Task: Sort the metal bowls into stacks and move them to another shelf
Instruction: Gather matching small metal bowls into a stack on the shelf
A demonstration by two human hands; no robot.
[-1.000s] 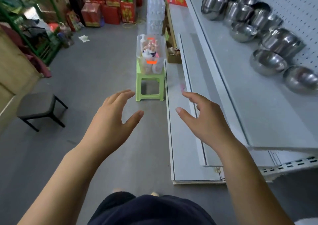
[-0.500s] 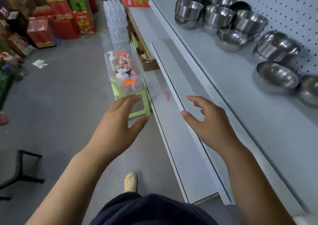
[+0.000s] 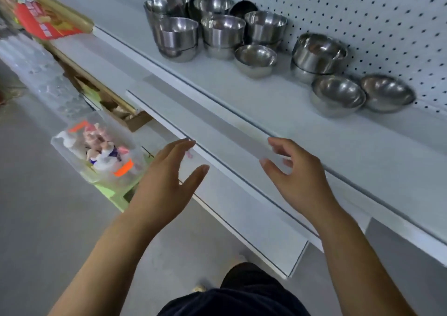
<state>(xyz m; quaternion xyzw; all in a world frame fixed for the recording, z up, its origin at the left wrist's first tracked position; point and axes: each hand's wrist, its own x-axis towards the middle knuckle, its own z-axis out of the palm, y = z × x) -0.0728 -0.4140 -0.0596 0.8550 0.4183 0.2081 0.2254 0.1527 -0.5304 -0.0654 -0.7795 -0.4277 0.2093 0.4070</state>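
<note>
Metal bowls, some stacked and some single, sit at the back of the upper shelf against its pegboard wall. Both hands hover in front of that shelf, well short of the bowls: the left hand and right hand are spread and empty. Below the shelf, a blurred clear box seems to hold small bottles.

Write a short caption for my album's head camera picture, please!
Two empty hands, left and right, reach toward shiny metal bowls on a white shelf.
</note>
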